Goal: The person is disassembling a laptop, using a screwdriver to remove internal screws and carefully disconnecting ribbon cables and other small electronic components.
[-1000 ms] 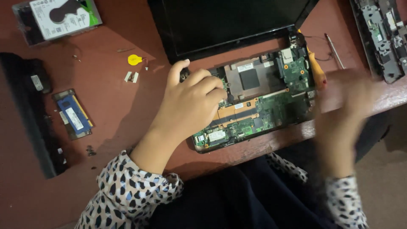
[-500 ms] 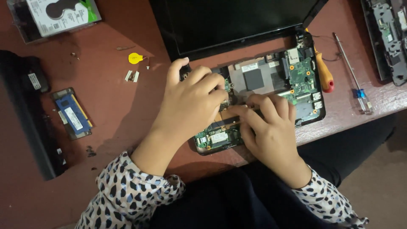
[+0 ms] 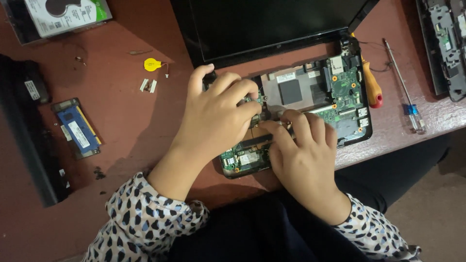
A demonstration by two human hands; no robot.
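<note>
opened laptop base point(image 3: 310, 104) lies at the near edge of the reddish surface point(image 3: 121, 131), circuit board point(image 3: 347, 87) exposed, dark screen point(image 3: 272, 24) tilted back on the far side. left hand point(image 3: 213, 121) rests on the left part of the board, fingers point(image 3: 242, 92) curled down onto it near the middle; cannot tell whether they pinch anything. right hand point(image 3: 303, 155) lies on the near middle of the board, fingers point(image 3: 291, 123) bent, tips pressed on the board just beside the left fingertips; nothing visibly held.

orange-handled screwdriver point(image 3: 373, 87) lies against the right side of the base. a second thin screwdriver point(image 3: 405, 92) is further right. left of the base: small yellow disc point(image 3: 152, 64), two tiny white pieces point(image 3: 148, 85), blue memory stick point(image 3: 77, 128), long black battery point(image 3: 26, 140). hard drive point(image 3: 63, 14) at far left.
</note>
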